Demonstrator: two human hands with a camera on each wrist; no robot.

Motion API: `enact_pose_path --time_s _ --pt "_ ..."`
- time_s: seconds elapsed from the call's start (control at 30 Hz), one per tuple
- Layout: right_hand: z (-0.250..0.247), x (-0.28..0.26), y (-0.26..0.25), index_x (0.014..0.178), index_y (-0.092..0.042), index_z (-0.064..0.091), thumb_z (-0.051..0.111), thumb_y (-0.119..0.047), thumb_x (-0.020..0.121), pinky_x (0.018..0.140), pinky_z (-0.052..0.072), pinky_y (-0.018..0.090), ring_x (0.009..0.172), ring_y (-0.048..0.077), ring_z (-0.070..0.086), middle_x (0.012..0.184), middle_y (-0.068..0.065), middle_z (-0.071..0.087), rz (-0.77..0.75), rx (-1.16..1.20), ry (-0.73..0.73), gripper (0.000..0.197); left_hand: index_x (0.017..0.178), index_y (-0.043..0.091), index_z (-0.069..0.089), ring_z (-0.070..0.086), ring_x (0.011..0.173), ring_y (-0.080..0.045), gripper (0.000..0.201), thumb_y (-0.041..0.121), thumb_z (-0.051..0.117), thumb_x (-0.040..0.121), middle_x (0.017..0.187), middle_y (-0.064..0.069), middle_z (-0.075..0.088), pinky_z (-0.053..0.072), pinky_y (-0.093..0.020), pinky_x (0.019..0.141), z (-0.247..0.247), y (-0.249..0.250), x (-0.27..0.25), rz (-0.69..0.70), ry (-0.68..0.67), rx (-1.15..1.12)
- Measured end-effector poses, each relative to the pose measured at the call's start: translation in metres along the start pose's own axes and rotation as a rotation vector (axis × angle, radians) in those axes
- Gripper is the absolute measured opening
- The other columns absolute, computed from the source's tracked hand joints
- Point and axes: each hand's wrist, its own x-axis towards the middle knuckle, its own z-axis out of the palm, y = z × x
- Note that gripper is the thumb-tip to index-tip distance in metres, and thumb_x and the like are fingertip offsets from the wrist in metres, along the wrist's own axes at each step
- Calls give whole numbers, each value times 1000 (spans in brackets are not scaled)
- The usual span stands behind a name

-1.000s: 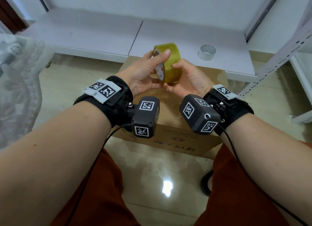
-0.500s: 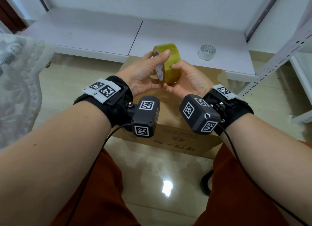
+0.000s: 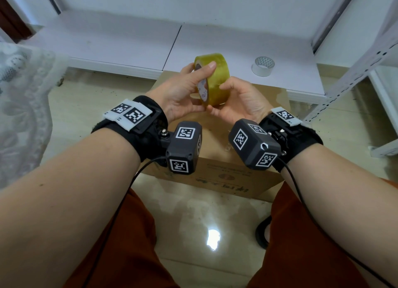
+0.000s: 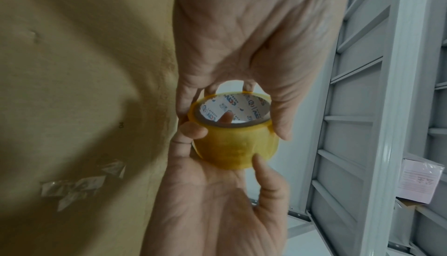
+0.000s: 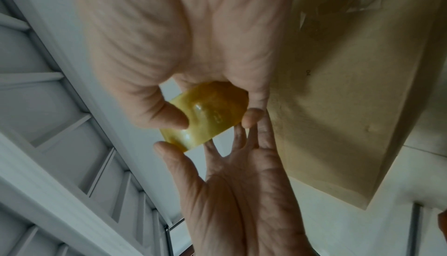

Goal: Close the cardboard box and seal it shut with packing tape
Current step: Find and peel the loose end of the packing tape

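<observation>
I am gripping the tape roll (image 3: 212,79) in my left hand (image 3: 183,94) while my right hand (image 3: 241,100), pinching its 5 o'clock edge, is feeling slowly for the loose end above the closed cardboard box (image 3: 217,150).

The box (image 3: 217,141) lies closed on the floor (image 3: 206,214), its top bare apart from scraps of old tape (image 4: 80,185), so there is open room over the lid. Both hands hover above its far half, the left hand (image 3: 178,94) and right hand (image 3: 241,100) holding the tape roll (image 3: 215,79) between them, clear of the lid. Beyond the box a low white platform (image 3: 133,40) edges the floor, with a small white roll (image 3: 263,65) standing on it, well apart from the hands. A metal rack (image 3: 353,70) closes the right side; lace fabric (image 3: 23,107) hangs at the left. Bare floor lies between the knees, near the box's front.
</observation>
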Motion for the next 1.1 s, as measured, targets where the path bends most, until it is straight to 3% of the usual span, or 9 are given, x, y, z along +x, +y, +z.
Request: enact_pose_path --time_s 0.1,0.23,0.4,0.57,0.7,0.8,0.9,0.97,1.1 --pt "2 -1 -1 121 -11 55 59 -20 88 70 49 31 109 29 51 125 17 54 0 -29 -24 34 134 20 50 62 110 -37 49 33 66 89 125 -16 59 57 -47 79 -1 1 -2 -12 7 -19" --pt "0 3 -3 124 -14 56 48 -43 96 72 54 35 114 29 57 135 16 55 25 -25 -8 41 132 16 52 60 112 -37 49 33 66 89 125 -17 58 56 -51 83 1 1 -2 -11 31 -32" --pt "0 3 -2 127 -5 51 49 -35 97 87 55 46 120 35 53 132 18 51 18 54 96 43 129 4 52 52 120 -32 61 30 77 79 129 -16 55 48 -50 98 -1 -4 3 45 233 60" --pt "-2 2 -6 131 -3 51 44 -33 100 94 52 43 118 31 57 124 14 57 -27 -40 40 44 118 15 66 62 112 -13 30 21 67 89 110 0 72 42 -50 100 1 -6 -1 25 75 255" --pt "-7 1 -8 138 -7 46 44 -35 100 100 47 45 118 28 58 132 13 54 -11 -154 -9 47 105 21 68 60 113 -11 14 22 62 92 107 4 72 40 -48 101 3 -6 -3 35 29 243" --pt "-8 1 -13 137 -11 48 44 -40 99 103 44 45 114 27 59 125 9 58 -17 -286 -28 48 108 21 65 60 112 -10 17 26 62 92 109 3 71 42 -43 96 3 -5 -3 59 8 216" --pt "-8 0 -15 134 -13 52 43 -41 99 92 49 38 100 22 64 113 5 62 -35 -346 -5 46 121 18 61 60 110 -10 29 26 60 93 112 2 69 45 -37 91 4 -6 -2 85 2 224" --pt "-8 0 -14 132 -15 53 41 -42 99 87 50 37 99 21 64 114 4 62 -33 -334 -8 44 125 15 59 62 101 -10 31 23 58 95 107 3 69 46 -32 86 5 -7 -1 101 -7 237" --pt "-8 -1 -10 136 -15 49 33 -45 101 103 40 39 109 20 58 120 2 61 -11 -323 4 49 125 9 59 62 84 -8 30 13 53 97 99 1 68 41 -25 75 8 -5 -2 131 -12 260"
